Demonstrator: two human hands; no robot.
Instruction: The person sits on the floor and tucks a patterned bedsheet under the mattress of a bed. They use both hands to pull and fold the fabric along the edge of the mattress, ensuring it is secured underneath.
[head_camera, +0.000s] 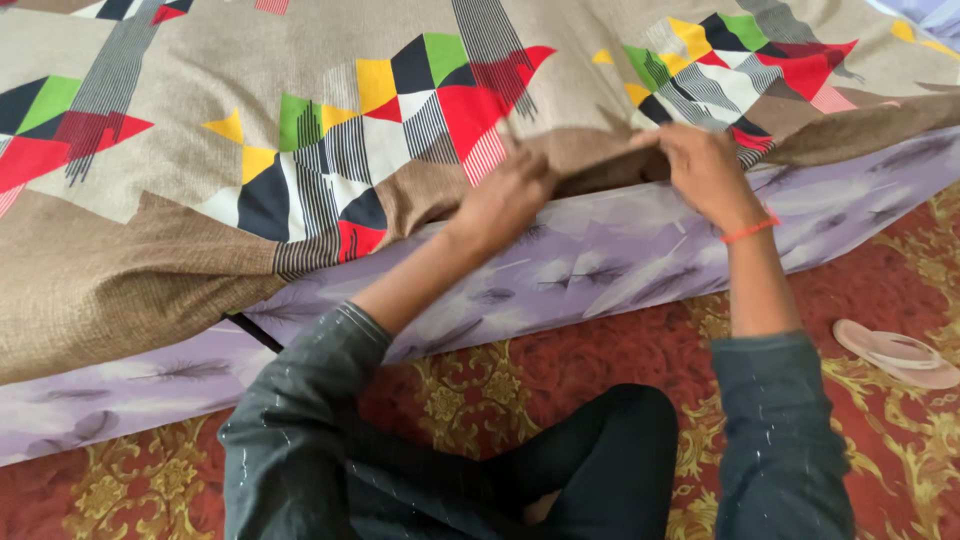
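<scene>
Across the upper half of the view spreads a bedsheet (180, 170), a coarse woven brown cloth printed with sharp triangles and squares in red, green, yellow, black and white, some filled with fine stripes. Its long free edge runs slantwise from the lower left up toward the right, hanging loose and rumpled over the mattress (600, 260) beneath. That mattress is a thick slab cased in smooth lilac fabric with a faint feather print, and its side follows the same slant. Below it lies a red carpet (560, 370) with a gold floral pattern, flat and short-piled. On the carpet at the far right rests a pale pink slipper (895, 355), sole side down. The person kneels on the carpet in dark sleeves. The left hand (505, 200) is closed, fingers pinched on the sheet's edge near the middle of the bed side. The right hand (705, 172), with a red thread at the wrist, grips the same edge just beside it, fingers curled under the fold.
</scene>
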